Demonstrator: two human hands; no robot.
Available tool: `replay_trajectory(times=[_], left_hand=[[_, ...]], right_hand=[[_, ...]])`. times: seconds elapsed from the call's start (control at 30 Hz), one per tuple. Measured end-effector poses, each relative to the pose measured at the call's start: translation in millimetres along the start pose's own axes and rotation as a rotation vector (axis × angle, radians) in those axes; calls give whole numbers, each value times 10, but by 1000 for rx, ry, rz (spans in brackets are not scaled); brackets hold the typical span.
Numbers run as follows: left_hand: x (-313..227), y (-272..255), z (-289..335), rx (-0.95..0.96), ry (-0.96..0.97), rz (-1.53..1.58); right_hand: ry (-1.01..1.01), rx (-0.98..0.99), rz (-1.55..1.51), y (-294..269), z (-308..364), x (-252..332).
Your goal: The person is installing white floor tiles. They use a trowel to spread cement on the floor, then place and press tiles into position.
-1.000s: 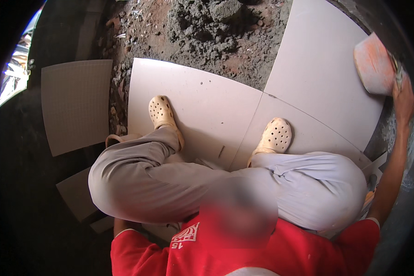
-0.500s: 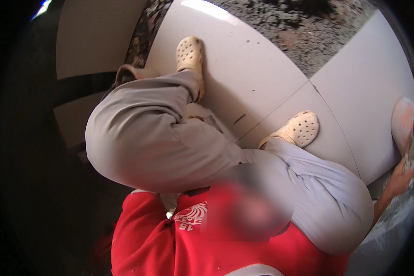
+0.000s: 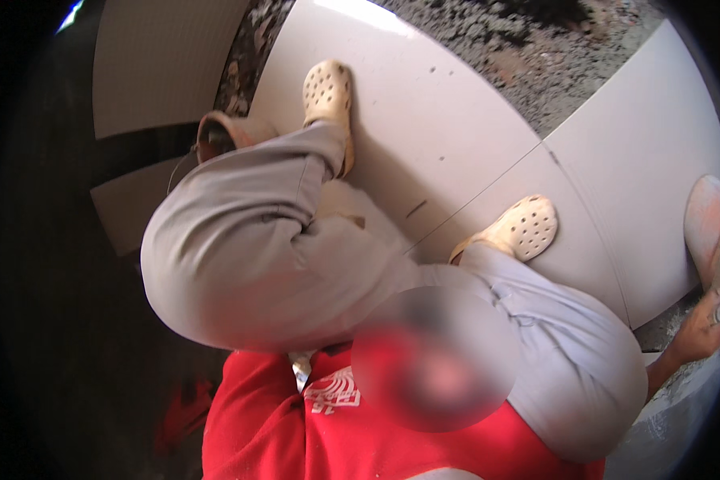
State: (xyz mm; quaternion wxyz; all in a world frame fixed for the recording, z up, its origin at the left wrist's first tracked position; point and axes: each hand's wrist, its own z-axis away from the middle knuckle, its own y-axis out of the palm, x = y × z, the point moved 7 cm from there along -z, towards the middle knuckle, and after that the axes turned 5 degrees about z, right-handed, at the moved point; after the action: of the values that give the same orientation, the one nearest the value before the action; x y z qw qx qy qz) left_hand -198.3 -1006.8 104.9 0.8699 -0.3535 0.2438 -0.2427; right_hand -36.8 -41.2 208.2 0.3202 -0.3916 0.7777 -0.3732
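At the right edge my right hand (image 3: pixel 702 326) is closed around the lower end of a pale, rounded tool (image 3: pixel 707 224) with orange smears. Its exact kind cannot be made out, as the picture's rim cuts it off. The tool's upper part lies over a large white floor tile (image 3: pixel 648 184). My right forearm comes out from behind my bent right leg in grey trousers (image 3: pixel 576 360). My left hand does not show; the red top (image 3: pixel 256 416) and my left leg fill that side.
Cream clogs (image 3: pixel 528 228) on my feet stand on white tiles (image 3: pixel 408 96). An orange-brown bucket (image 3: pixel 236 134) with a wire handle stands beside my left leg. Rough grey mortar and rubble (image 3: pixel 528 64) border the tiles. A grey, whitish-smeared surface (image 3: pixel 664 424) lies below my right arm.
My right hand has turned slightly and the tool sits a little lower and further right. My left knee has shifted slightly left, with more of the bucket showing.
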Motion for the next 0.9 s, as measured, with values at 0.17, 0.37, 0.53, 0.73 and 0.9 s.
replay_trajectory(times=[0.17, 0.37, 0.53, 0.73, 0.9], left_hand=[[-275, 29, -188, -3, 44, -17], [-597, 104, -329, -5, 83, -14], [-1027, 163, -588, -5, 153, -9], [-1729, 274, -982, 1, 339, 17], [-2903, 465, -1218, -45, 738, 1]], right_hand=[[94, 107, -599, -94, -134, 1115], [436, 729, -823, 477, 366, 1691], [659, 1017, -1207, 608, 852, 2107], [944, 1148, -1549, 437, 774, 2495], [911, 957, -1603, 370, 549, 2648]])
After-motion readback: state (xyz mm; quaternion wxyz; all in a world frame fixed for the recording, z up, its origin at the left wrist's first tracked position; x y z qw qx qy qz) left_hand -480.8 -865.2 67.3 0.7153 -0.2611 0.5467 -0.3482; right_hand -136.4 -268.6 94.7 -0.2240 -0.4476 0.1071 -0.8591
